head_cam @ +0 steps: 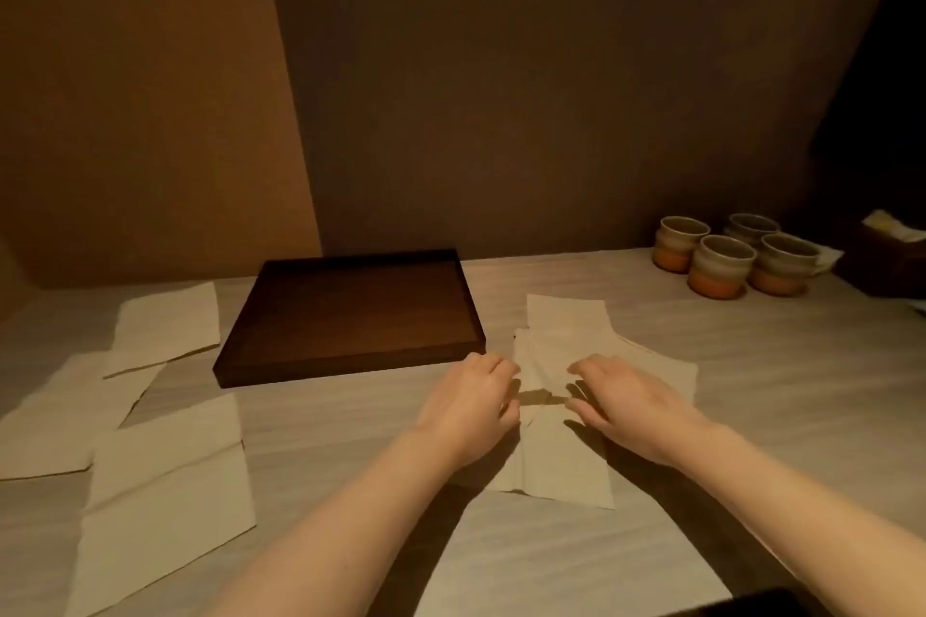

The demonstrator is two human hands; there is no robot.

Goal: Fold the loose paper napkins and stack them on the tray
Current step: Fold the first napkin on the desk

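No brand, label or legible writing is visible on any item. The left hand (468, 408) rests on the left edge of a crumpled napkin (556, 366), fingers curled at the paper; whether they pinch it cannot be told. The right hand (631, 408) lies on the same napkin, fingers extended and spread, pressing it flat against the worktop (776, 391). This napkin sits just right of the dark wooden tray (351, 311), partly overlapping further sheets. The tray holds no napkins. Loose napkins (165, 471) lie overlapped on the left of the worktop, and another sheet (541, 561) lies near the front edge. Four glazed ceramic cups (726, 261) stand grouped at the far right. The worktop is pale with a faint grain. Brown walls (501, 90) enclose the dim, warmly lit corner.
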